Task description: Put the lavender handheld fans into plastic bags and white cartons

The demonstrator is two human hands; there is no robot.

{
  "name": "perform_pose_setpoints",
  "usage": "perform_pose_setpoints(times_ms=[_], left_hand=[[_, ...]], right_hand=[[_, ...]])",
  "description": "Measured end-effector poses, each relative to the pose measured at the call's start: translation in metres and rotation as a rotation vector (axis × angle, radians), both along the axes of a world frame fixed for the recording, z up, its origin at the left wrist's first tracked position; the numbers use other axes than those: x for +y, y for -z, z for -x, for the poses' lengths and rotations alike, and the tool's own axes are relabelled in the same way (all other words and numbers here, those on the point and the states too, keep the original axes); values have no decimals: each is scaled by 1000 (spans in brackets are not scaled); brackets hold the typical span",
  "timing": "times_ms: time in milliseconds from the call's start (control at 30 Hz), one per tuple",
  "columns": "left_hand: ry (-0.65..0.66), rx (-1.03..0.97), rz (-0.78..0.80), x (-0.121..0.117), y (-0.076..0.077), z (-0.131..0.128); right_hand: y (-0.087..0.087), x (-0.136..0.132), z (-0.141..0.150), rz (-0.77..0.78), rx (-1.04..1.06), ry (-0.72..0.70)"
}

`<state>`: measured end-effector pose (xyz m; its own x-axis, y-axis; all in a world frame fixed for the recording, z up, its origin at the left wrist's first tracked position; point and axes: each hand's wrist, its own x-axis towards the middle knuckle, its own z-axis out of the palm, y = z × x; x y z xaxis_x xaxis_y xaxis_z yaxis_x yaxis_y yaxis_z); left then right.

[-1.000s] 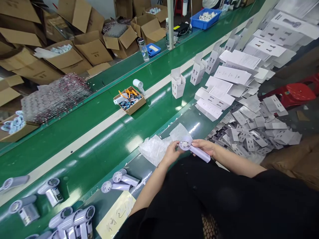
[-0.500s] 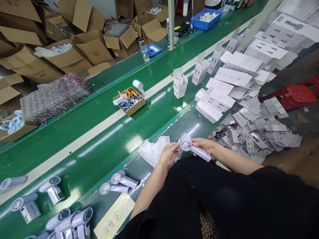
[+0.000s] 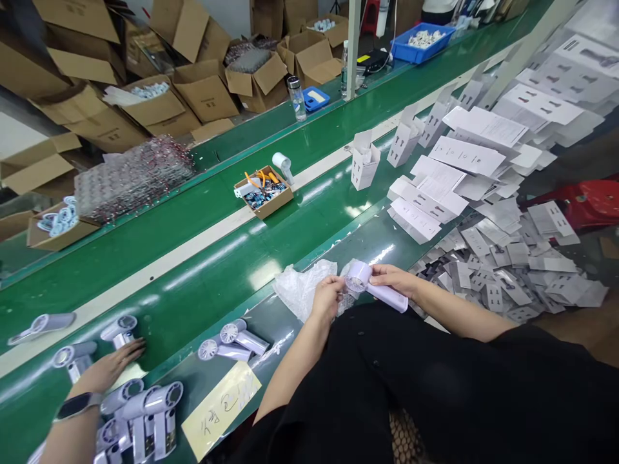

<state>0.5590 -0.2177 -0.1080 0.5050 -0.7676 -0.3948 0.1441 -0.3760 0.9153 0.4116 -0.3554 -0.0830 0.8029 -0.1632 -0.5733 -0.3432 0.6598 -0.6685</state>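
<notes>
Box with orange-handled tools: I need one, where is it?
The box is in the head view, slightly left of centre on the green conveyor, beside a pale handheld fan.

Beyond the left hand (image 3: 327, 296), glossy green desk (image 3: 213, 264) with bright light reflections; farther off, pale post (image 3: 353, 55) and greyish wall (image 3: 238, 18). Past the right hand (image 3: 393, 280), red seat (image 3: 594, 198) above dark floor (image 3: 590, 250).

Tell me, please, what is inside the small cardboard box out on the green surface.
The box holds orange-handled tools over jumbled small blue and silvery pieces, with a white piece at one end. Whatever lies beneath is covered, so I cannot tell.
</notes>
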Motion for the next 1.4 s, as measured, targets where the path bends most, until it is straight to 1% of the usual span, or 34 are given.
perform_pose_setpoints(times_ms=[67, 133, 200, 233, 300, 367, 400, 467, 567, 633, 700, 767, 800, 867, 933, 1000, 1033, 1100, 1133, 1167, 1233, 1300, 1333, 1400], left_hand=[[-31, -81, 46, 0, -1, -3], [-51, -102, 70, -4, -3, -6], [-31, -138, 118, -8, -9, -9], [2, -189, 156, -10, -12, -11], [106, -349, 237, -9, -20, -15], [189, -535, 287, -1, -25, -18], [210, -616, 297, 4, -25, -18], [209, -759, 303, 15, -24, -14], [217, -931, 319, 21, -21, -4], [223, -1003, 331, 13, -24, 2], [210, -1037, 325, 0, -29, 5], [228, -1074, 328, -9, -32, 4], [273, -1099, 342, -11, -32, 4], [381, -1152, 359, -9, -27, 3], [427, -1179, 313, -4, -17, 3], [450, -1150, 236, 0, -7, 5], [477, -1106, 214, 0, -3, 6], [518, -945, 181, -2, 2, 8], [498, -835, 143, -4, 2, 9], [451, -708, 84, -7, 1, 10], [333, -447, -53, -12, -6, 11], [268, -233, -117, -18, -18, 10], [249, -153, -111, -21, -26, 8], [194, -52, -54, -26, -41, 2]], right_hand=[[2, 1, 2, 71, 36, 15], [4, 5, 3, 143, 45, 18], [4, 9, 2, 196, 33, 23], [3, 10, 1, 206, 23, 29], [-1, 11, 0, 185, 1, 35], [-8, 10, 0, 131, 7, 49], [-11, 9, 0, 106, 25, 64], [-15, 9, 1, 82, 72, 99], [-18, 14, 0, 131, 103, 142], [-19, 18, -3, 178, 104, 177], [-22, 19, -6, 191, 110, 227], [-26, 17, -7, 145, 104, 279], [-27, 15, -7, 109, 94, 306], [-27, 12, -6, 46, 89, 346], [-20, 13, -4, 46, 141, 395], [-7, 18, -2, 87, 227, 456], [1, 21, 0, 113, 266, 477], [14, 23, 5, 153, 318, 495], [17, 23, 9, 177, 329, 481], [19, 20, 14, 219, 327, 442], [14, 11, 26, 350, 306, 315], [0, -1, 36, 480, 274, 202], [-9, -7, 38, 504, 248, 173], [-27, -18, 38, 443, 179, 179]])
